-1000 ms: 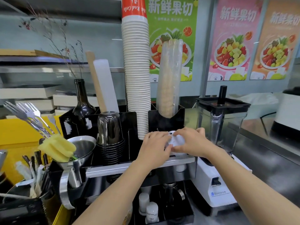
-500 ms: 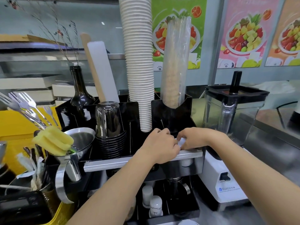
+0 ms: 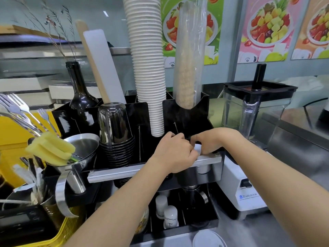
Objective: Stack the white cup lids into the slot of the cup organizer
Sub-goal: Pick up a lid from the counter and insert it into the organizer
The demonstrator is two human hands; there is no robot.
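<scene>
A black cup organizer stands on a raised shelf in front of me. Both of my hands meet at its front right slot. My left hand and my right hand close around a stack of white cup lids, of which only a small white patch shows between the fingers. The lids sit low in the slot, just above the shelf's silver front edge. Another white lid lies on the counter at the bottom edge of the view.
A tall stack of white paper cups and a sleeve of clear cups rise from the organizer's rear slots. Black cups stand to the left, beside a steel funnel and forks. A blender stands close on the right.
Both hands have lowered the lids from above the slot's rim down into it, so the lids are now mostly hidden. The camera has moved closer and tilted down.
</scene>
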